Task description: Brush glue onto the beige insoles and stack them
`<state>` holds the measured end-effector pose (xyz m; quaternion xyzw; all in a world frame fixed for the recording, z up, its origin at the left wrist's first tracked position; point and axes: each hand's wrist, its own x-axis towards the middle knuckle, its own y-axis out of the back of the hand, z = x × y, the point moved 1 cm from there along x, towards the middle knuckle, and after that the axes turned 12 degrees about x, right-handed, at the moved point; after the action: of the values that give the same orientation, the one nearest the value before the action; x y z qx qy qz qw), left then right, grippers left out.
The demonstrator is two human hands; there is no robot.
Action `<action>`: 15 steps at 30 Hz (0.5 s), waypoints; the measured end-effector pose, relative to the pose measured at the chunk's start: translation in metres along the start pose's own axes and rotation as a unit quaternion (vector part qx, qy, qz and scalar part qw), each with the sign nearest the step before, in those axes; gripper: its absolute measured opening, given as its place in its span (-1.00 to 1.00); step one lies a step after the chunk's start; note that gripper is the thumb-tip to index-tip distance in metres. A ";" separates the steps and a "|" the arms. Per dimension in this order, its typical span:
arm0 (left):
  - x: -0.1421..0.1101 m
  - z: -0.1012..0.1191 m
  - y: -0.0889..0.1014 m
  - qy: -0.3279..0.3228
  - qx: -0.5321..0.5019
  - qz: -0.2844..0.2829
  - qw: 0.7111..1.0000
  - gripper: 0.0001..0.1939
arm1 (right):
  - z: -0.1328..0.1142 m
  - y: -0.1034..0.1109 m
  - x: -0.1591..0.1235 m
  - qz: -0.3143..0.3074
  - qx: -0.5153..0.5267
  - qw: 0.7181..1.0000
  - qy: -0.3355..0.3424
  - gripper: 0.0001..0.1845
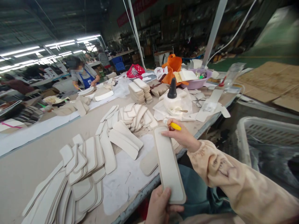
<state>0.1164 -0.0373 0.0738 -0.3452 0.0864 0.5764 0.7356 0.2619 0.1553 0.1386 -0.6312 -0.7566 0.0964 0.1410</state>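
Observation:
A long cream panel [167,161] with rounded corners and a tan border slants over the table's front edge. Its lower end is gripped by my left hand [161,202], thumb on the face and fingers beneath. At the upper end, my right hand [181,133] pinches the panel with the thumb on top. That same hand also holds a yellow-handled tool [175,126] with a pale tip; its exact kind is unclear. Beyond it, a black cone [172,88] stands on a white container [174,104]. Another rounded panel [149,161] lies on the table, partly behind the held one.
Overlapping loose panels [81,174] spread across the table's left and middle. Stacked panels [137,91], an orange bag [174,67] and a purple basin [198,82] sit farther back. A white plastic crate [243,140] stands at right. Across the table, a person [85,76] in a blue apron handles pieces.

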 end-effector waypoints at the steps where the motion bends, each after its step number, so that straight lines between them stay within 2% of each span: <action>1: 0.001 -0.001 0.001 0.004 0.007 0.009 1.000 -0.45 | -0.001 -0.001 0.000 -0.001 -0.002 1.000 0.003 -0.53; 8: 0.003 -0.007 0.005 -0.006 0.044 0.039 0.998 -0.54 | -0.002 -0.001 -0.001 -0.011 -0.007 1.000 -0.014 -0.54; 15: 0.004 -0.010 0.007 -0.019 0.057 0.066 0.996 -0.49 | -0.003 -0.002 -0.004 -0.027 0.001 1.000 -0.009 -0.57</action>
<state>0.1144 -0.0394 0.0609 -0.2854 0.1275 0.6240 0.7161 0.2622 0.1509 0.1418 -0.6094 -0.7746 0.0992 0.1370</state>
